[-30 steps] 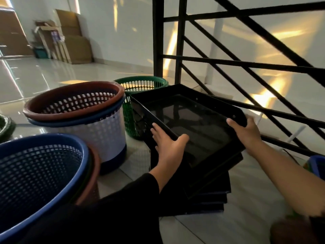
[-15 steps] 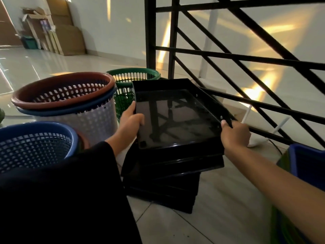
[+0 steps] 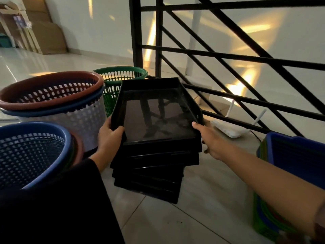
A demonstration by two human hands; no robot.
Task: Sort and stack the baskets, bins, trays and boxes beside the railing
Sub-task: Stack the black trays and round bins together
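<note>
Head view shows your left hand (image 3: 110, 138) clamped on the near-left corner of the top black tray (image 3: 158, 117), thumb hooked inside, while your right hand (image 3: 209, 140) grips its near-right edge. That tray sits on the black tray stack (image 3: 149, 175) beside the railing (image 3: 228, 55). Lower trays look fanned askew — let go before the top one nests and it could slide off, or tip the pile toward the white basket (image 3: 77, 120).

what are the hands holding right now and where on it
Both hold the top glossy black plastic tray of the stack: left hand pinches its near-left corner rim, right hand grips its near-right corner.
</note>
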